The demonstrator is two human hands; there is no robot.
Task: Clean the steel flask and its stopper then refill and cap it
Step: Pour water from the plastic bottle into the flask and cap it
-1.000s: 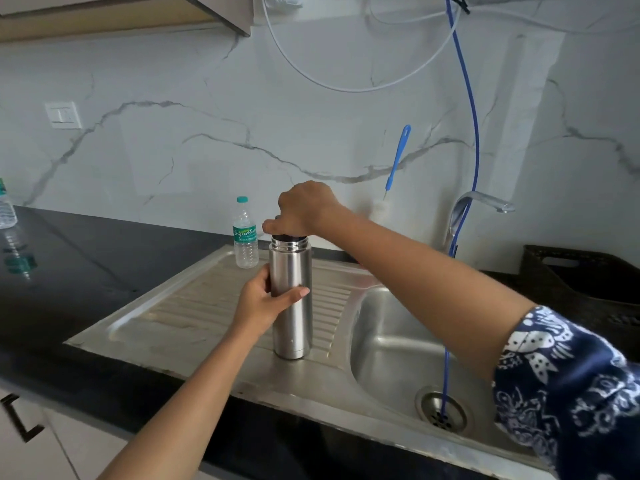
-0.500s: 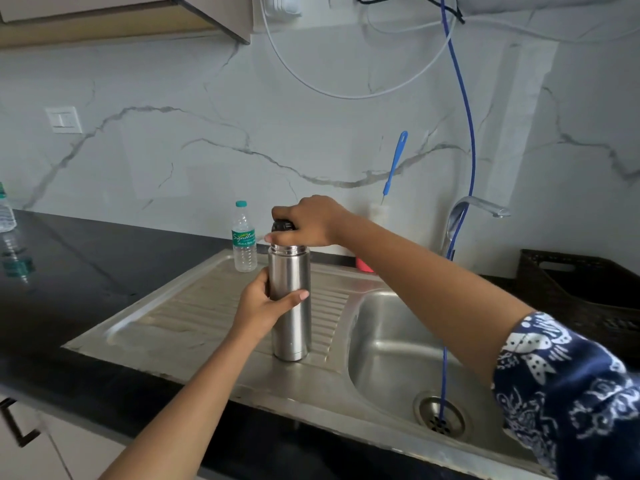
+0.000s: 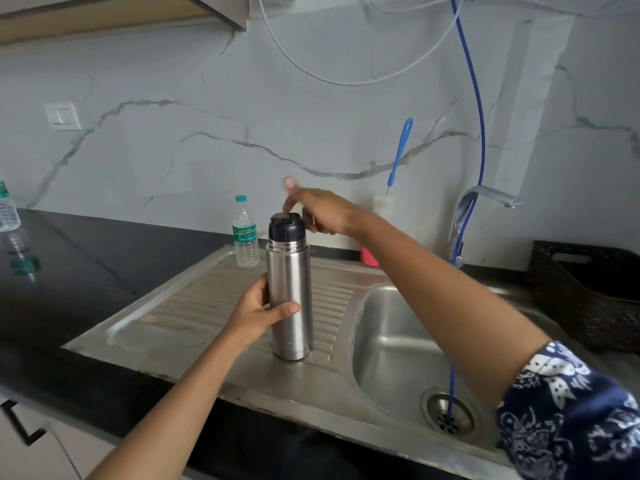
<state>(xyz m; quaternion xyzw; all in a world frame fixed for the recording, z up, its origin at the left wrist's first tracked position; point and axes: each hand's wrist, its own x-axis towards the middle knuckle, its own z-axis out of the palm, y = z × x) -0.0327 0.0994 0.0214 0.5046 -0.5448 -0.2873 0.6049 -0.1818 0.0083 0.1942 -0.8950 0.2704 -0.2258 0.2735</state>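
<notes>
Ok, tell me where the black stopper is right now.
Head view, centre: the black stopper tops the steel flask, which the left hand holds upright on the drainboard, left of the sink basin.

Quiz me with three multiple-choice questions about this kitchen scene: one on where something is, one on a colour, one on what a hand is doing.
1. Where does the flask stand? A in the basin; B on the drainboard; C on the counter.
2. What colour is the stopper? A black; B red; C white.
3. What is the left hand doing? A gripping the flask; B lying flat on the counter; C holding a bottle.
Answers: 1 B, its base sits on the ribbed steel. 2 A, it shows black atop the neck. 3 A, fingers and thumb wrap the flask's body.
</notes>
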